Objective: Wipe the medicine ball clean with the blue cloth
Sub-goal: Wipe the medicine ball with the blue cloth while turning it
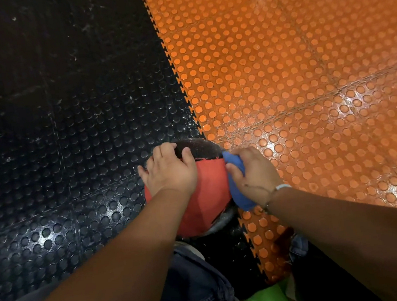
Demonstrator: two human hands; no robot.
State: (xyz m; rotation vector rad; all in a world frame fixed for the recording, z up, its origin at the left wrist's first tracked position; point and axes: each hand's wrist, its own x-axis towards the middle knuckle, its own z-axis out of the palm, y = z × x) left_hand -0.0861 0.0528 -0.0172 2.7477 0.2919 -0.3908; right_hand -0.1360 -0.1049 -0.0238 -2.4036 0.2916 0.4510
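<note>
Floor first: it's studded rubber tile, a black section on the left and an orange section on the right. A jigsaw seam between them runs right under the action. The medicine ball sits on that seam, just in front of the person's knees. A red panel faces up and black panels show at the far and near edges.

The left hand lies flat on the ball's upper left, fingers spread wide and draped toward the far edge, holding nothing. Looks like it's there to brace the ball. The right hand is wrapped round the bunched-up blue cloth and presses it against the ball's right side. A thin bracelet sits on that wrist.

My guess on handling: the ball is heavy, with a tough and slightly grippy skin, so nothing fragile here and you can rub hard. It's round though, so a sideways scrub would want to turn it. That makes 1 flat palm on top, opposite the cloth, the right place to steady it. For the underside I'd roll it with both palms rather than try to lift it by the fingertips. The cloth is soft and limp, so it probably works best wadded into the fist like it is here. I can't tell how clean the far side is.
</note>
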